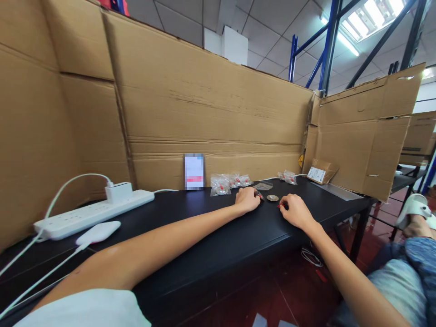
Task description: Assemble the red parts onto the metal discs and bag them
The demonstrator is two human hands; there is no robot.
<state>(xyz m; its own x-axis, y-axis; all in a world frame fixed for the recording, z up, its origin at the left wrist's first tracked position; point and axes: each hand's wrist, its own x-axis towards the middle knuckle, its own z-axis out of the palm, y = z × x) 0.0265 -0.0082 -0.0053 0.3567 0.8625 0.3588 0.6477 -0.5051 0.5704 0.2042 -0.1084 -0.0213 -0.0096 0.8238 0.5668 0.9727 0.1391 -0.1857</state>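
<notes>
My left hand [247, 200] rests on the black table with its fingers curled around a small dark piece with a shiny edge [260, 195], mostly hidden by the fingers. To the right of it, my right hand [296, 210] is closed in a pinch, and a tiny red bit [279, 206] shows at its fingertips. Between the two hands a small round metallic disc [272, 198] lies flat on the table, touched by neither. Just behind the left hand is a flat clear plastic bag [263, 186]. Clear bags with red pieces inside [220, 185] are heaped to its left.
Another clear bag with red bits [288, 177] lies farther back, near a brown labelled packet [322, 171]. A phone-like screen [194, 171] leans on the cardboard wall [211, 100]. At left are a power strip [95, 213] and a white cabled device [98, 232]. Someone's leg [417, 227] shows at right.
</notes>
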